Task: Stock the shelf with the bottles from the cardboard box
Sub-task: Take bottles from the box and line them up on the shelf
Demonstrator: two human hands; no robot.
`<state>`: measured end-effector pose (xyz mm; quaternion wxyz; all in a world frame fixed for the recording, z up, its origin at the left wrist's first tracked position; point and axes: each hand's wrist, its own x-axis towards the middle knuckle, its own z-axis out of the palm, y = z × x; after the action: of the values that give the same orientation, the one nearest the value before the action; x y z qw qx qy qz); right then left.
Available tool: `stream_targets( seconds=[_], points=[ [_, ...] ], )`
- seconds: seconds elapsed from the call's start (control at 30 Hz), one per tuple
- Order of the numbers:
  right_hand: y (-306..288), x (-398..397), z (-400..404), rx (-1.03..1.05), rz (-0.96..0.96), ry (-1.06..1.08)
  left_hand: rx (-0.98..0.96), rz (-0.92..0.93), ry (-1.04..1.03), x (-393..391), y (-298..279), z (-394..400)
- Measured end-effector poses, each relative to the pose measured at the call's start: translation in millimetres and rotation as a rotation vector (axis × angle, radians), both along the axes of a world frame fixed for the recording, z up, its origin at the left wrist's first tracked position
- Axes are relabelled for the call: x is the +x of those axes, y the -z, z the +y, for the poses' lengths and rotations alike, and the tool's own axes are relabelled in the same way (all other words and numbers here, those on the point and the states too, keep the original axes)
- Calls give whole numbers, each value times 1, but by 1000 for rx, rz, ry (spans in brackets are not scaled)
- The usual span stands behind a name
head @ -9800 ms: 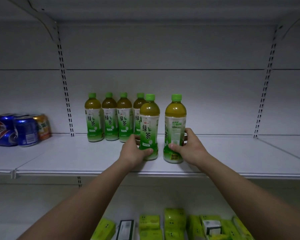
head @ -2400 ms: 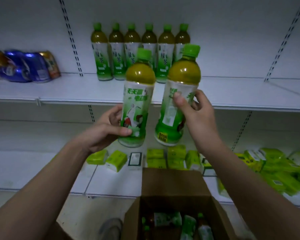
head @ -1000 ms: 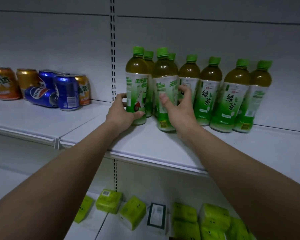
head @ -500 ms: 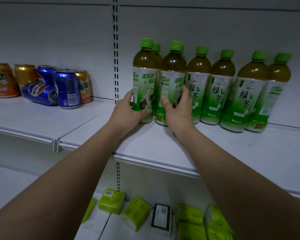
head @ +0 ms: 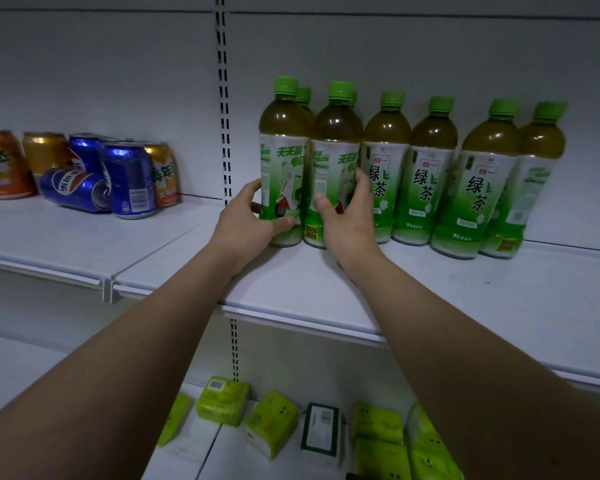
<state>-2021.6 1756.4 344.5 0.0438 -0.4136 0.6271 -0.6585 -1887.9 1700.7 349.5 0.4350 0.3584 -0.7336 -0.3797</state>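
I have two full green tea bottles upright on the shelf (head: 291,282), at the left end of the row. The left bottle (head: 283,161) sits in my left hand (head: 246,225), fingers wrapped round the lower label; the right bottle (head: 335,161) is held the same way by my right hand (head: 343,220), thumb on the front and fingers curled behind. Both grips are closed on their bottles, low on the body.

Filled to the shoulder, they should feel fairly heavy and steady on their bases. The plastic walls are likely stiff enough while sealed, and the glossy label may be a little slick, so I judge the waist the best hold, not the cap. Two more caps show behind them, and the other bottles (head: 430,168) stand just beside to the right, touching or nearly so. A careless release could knock a neighbour.

Soda cans (head: 125,178) stand well apart to the left, one lying on its side. Green packs (head: 271,424) lie on the lower shelf.
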Motion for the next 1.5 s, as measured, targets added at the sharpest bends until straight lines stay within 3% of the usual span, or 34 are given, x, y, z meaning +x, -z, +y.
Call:
stream_targets(
  seconds=[0.1, 0.3, 0.4, 0.5, 0.63, 0.83, 1.07, 1.3, 1.5],
  points=[
    [-3, 7, 7, 44, -2, 9, -28, -38, -31, 2, -2, 11],
    [-8, 8, 54, 295, -68, -48, -134, -336, -238, 15, -3, 41],
    [-13, 2, 94, 308, -31, -96, -180, -469, -267, 21, -1, 66],
    [-15, -3, 135, 328, 103, -67, -198, -543, -237, 24, -4, 102],
    [-28, -5, 189, 482, 303, -93, -240, -504, -140, 28, -10, 152],
    [-29, 0, 264, 611, 348, -120, -145, -497, 98, 21, -10, 223],
    [68, -13, 315, 741, 162, -174, 145, -608, 355, -3, 81, 271],
    [207, -32, 358, 892, -45, -73, 506, -738, 400, -19, 222, 314],
    [327, -35, 398, 1217, -169, -249, 939, -808, 357, -21, 322, 353]
  ],
)
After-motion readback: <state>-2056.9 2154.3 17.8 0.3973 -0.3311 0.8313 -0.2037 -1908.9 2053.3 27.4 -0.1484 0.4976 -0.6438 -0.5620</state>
